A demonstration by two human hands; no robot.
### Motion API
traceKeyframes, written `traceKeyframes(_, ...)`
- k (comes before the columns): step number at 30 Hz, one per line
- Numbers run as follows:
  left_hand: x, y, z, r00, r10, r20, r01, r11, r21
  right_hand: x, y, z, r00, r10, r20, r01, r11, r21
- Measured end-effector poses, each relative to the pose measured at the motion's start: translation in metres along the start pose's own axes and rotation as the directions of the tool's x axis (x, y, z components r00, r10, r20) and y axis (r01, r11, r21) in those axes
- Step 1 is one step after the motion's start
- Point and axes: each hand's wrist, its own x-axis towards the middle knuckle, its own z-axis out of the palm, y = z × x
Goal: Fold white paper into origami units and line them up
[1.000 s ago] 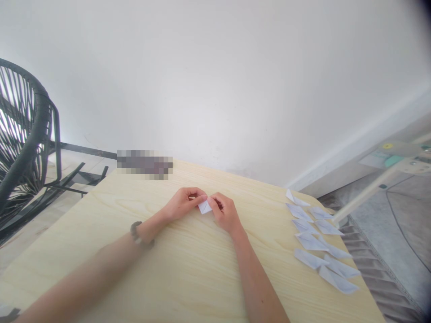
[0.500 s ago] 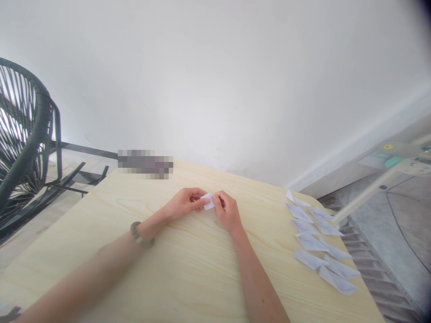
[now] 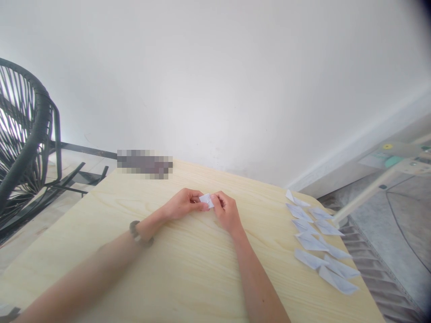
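Note:
A small folded piece of white paper is pinched between both hands just above the light wooden table. My left hand grips its left side with curled fingers; a dark beaded bracelet circles that wrist. My right hand pinches the right side of the paper, fingers closed. The two hands touch each other around the paper, near the middle of the table toward its far edge.
Several folded white paper pieces lie in rows near the table's right edge. A black wire chair stands at the left. A white wall is behind the table; a grey rug and a pale wooden stand are at right.
The paper piece has been lifted slightly and folded up smaller between the fingertips; one second ago it lay flatter and lower. The arms have barely moved.

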Motion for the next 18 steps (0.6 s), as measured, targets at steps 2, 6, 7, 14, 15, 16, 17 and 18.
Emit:
traceKeyframes(2,-0.0001,-0.0016,0.0015,1.0,0.006,-0.014,-0.006,1.0,-0.003,-0.0002,0.0002,0.0003,1.0,0.009,0.0,-0.009,1.0,0.0)
traceKeyframes(6,0.0003,-0.0039,0.0039,0.999,0.002,-0.041,-0.001,1.0,0.016,0.0004,0.0005,0.0006,1.0,0.031,0.0,-0.031,0.999,0.024)
traceKeyframes(7,0.0004,-0.0036,0.0043,0.999,0.001,-0.047,0.0,1.0,0.016,0.0006,0.0005,0.0007,0.999,0.035,-0.005,-0.035,0.999,0.035)
traceKeyframes(14,0.0016,0.0014,0.005,0.984,0.109,-0.14,-0.117,0.992,-0.048,0.0,-0.0001,0.0017,0.999,-0.05,0.012,0.05,0.998,-0.03)
traceKeyframes(15,0.0018,0.0011,0.0049,0.983,0.11,-0.15,-0.118,0.992,-0.046,-0.0004,-0.0004,0.0018,0.998,-0.062,0.018,0.063,0.997,-0.045)
traceKeyframes(16,0.0019,0.0006,0.0048,0.982,0.108,-0.154,-0.116,0.992,-0.046,-0.0008,-0.0008,0.002,0.997,-0.069,0.019,0.07,0.996,-0.055)
traceKeyframes(17,0.0021,0.0,0.0047,0.982,0.106,-0.156,-0.115,0.992,-0.048,-0.0011,-0.0012,0.0022,0.997,-0.074,0.014,0.075,0.995,-0.061)
traceKeyframes(18,0.0022,-0.0006,0.0046,0.982,0.105,-0.157,-0.114,0.992,-0.05,-0.0013,-0.0015,0.0025,0.997,-0.078,0.006,0.078,0.995,-0.065)
